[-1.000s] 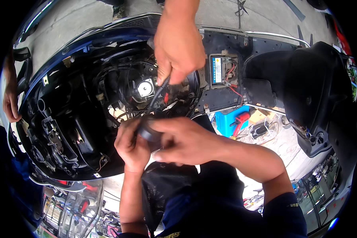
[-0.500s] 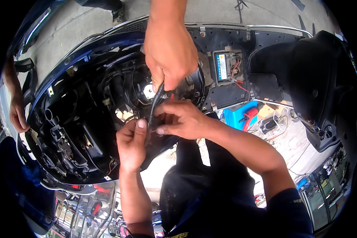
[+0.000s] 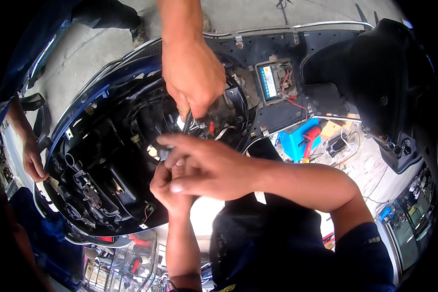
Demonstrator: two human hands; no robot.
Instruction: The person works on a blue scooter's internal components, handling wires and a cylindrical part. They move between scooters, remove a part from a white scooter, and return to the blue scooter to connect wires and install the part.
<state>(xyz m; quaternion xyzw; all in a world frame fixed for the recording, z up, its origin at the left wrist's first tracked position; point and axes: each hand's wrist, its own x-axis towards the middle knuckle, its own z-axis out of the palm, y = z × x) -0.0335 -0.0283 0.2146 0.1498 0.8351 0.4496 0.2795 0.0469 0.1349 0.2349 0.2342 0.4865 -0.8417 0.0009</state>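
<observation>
Near the middle, the right hand (image 3: 204,165) pinches a small dark plastic connector (image 3: 164,154); the left hand (image 3: 168,187) cups closed beneath it. Light, stiff, probably brittle: best gripped by its body, not the thin wires (image 3: 192,124).

head cam | looks down, close | scooter body (image 3: 107,160) | rim probably warped

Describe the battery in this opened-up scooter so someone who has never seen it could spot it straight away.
Start at the big black seat tipped up on the right. Just left of it, a small rectangular bay in the black scooter frame holds the battery. It alone has a bright blue face and red wires at its terminals.
</observation>
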